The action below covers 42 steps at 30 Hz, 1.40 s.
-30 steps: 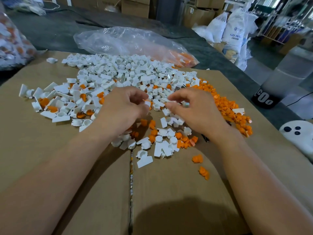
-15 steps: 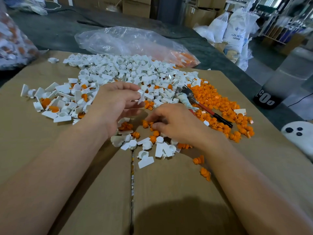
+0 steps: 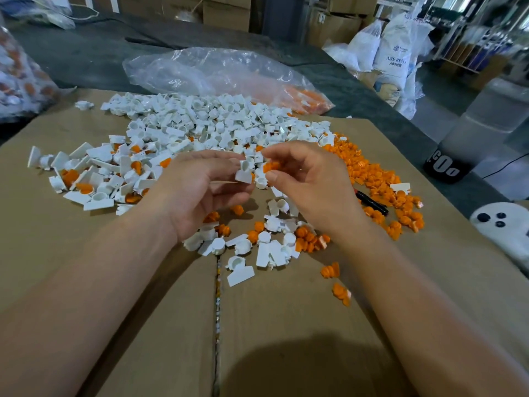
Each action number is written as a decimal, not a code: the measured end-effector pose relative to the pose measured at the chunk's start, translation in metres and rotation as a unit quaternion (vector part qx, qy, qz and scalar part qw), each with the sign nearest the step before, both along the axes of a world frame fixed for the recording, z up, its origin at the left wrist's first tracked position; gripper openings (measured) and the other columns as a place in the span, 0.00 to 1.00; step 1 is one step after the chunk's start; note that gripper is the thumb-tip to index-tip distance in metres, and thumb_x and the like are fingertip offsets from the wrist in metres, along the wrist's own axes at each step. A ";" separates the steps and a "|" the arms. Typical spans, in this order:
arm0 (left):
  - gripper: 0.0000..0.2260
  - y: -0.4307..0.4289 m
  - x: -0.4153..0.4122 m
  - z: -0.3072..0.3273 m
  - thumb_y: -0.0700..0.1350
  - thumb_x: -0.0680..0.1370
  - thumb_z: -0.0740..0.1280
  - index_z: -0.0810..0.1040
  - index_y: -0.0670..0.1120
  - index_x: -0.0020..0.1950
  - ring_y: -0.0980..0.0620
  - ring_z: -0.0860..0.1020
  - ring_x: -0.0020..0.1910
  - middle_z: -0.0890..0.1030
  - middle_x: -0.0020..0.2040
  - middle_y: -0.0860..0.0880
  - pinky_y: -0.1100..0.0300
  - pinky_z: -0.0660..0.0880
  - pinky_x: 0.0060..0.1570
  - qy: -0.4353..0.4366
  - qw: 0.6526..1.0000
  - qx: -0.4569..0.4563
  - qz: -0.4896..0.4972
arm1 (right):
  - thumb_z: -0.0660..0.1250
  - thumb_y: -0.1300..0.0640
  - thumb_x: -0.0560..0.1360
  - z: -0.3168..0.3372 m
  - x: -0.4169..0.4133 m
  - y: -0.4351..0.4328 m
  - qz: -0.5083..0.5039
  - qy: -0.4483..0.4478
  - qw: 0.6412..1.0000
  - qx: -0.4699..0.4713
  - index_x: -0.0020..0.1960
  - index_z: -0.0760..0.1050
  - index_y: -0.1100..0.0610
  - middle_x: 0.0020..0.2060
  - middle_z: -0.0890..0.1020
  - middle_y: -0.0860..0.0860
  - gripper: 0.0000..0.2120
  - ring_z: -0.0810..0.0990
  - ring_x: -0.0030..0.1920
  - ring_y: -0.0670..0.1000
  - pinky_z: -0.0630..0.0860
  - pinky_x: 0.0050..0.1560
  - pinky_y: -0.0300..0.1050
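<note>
bag (image 3: 217, 73): orange plugs (image 3: 306, 97) | left hand (image 3: 197, 193): white cap (image 3: 245, 171) | right hand (image 3: 312, 181): orange plug (image 3: 270, 166)

Single wide-angle view from the head, facing forward and down. Close above the brown cardboard-covered bench (image 3: 286, 325).

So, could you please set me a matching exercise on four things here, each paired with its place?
Things:
1. small white plastic part with a cup
2. small orange plastic plug
3. crumpled clear plastic bag
4. slim black tool

Places:
A. beyond the heap of white parts, at the far edge of the brown cardboard sheet
B. pinched in the right hand
C. among loose orange plugs
D. pinched in the left hand

Pairs: 1-D; 2-B; 3-A; 4-C
</note>
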<state>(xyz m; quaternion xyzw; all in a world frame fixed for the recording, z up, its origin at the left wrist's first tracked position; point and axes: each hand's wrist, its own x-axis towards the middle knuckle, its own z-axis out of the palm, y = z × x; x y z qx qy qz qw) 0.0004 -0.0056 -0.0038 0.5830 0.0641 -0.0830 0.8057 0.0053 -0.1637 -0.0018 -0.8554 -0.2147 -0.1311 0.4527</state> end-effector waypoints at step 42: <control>0.15 -0.004 -0.013 -0.003 0.37 0.65 0.74 0.82 0.42 0.52 0.55 0.83 0.39 0.84 0.41 0.52 0.68 0.78 0.42 -0.190 0.947 0.259 -0.007 | 0.70 0.65 0.70 0.004 -0.008 0.000 -0.041 0.019 0.999 -0.007 0.38 0.79 0.54 0.29 0.79 0.42 0.07 0.81 0.32 0.46 0.80 0.37 0.44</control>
